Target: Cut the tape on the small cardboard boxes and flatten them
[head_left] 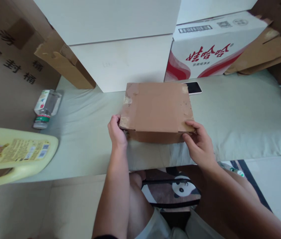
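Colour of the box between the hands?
Plain brown cardboard box, with lighter tape remnants near its corners; shows best in the head view.

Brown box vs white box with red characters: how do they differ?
Look: the brown box has a plain top with worn corner patches; the white box carries red characters and red curved bands.
Contact: the left hand and right hand are at the brown box; neither touches the white box.
Shared: both are straight-edged boxes.
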{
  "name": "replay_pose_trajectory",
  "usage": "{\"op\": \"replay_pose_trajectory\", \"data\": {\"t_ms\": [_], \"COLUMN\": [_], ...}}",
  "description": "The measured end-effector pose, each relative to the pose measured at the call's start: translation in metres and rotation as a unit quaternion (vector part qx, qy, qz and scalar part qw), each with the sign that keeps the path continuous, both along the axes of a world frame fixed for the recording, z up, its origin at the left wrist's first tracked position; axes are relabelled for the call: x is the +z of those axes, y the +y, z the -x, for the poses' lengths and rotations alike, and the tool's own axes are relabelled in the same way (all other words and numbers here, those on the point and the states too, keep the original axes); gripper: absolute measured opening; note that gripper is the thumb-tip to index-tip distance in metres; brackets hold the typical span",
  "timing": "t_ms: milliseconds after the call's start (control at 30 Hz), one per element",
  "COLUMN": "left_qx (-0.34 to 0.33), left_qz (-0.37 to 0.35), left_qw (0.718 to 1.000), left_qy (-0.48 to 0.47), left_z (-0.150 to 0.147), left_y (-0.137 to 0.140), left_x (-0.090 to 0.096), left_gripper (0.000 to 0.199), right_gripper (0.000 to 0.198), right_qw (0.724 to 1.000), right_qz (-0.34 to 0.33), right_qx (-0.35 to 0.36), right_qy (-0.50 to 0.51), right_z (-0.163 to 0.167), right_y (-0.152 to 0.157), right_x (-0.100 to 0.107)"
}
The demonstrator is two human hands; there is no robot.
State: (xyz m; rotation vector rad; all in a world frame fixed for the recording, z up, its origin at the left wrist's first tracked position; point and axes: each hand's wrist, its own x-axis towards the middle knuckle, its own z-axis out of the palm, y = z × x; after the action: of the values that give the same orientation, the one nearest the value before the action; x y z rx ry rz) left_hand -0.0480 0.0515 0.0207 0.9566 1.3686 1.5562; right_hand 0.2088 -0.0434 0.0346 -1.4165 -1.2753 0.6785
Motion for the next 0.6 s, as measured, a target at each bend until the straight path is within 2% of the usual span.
{"op": "replay_pose_trajectory", "data": {"t_ms": [100,233,333,467,600], "left_qx": [0.041,0.013,-0.024,-0.056,-0.077], "left_qz": [0.0,-0.037,-0.041,-0.04,-0.045], "left_qw": [0.999,0.999,0.999,0.994,0.994], "left_qy": [-0.013,0.008,-0.026,-0.084,-0.055], "left_z": [-0.004,-0.0062,-0.0076,-0.0095,-0.0092], "left_y": [-0.0012,-0.0038,-0.0053,-0.0057,-0.0053], "left_x": [0.0048,0.0087,0.0105,0.0086,0.0036], "left_gripper": [0.046,0.042,0.043,0.034,0.042], "right_gripper": [0.032,0.031,0.03,0.031,0.031], "right_qw": [1.0,1.0,1.0,1.0,1.0], "right_qz": [0.013,0.01,0.009,0.009,0.014], "right_qx": [-0.007,-0.01,-0.005,-0.004,-0.003], "right_qy": [0.005,0.013,0.008,0.001,0.011], "right_z": [-0.0026,-0.0035,-0.003,-0.003,-0.0028], "right_y": [0.0006,0.0008,0.0005,0.0001,-0.0002], "right_x": [0.0014,0.0005,-0.0007,-0.0016,-0.0033]}}
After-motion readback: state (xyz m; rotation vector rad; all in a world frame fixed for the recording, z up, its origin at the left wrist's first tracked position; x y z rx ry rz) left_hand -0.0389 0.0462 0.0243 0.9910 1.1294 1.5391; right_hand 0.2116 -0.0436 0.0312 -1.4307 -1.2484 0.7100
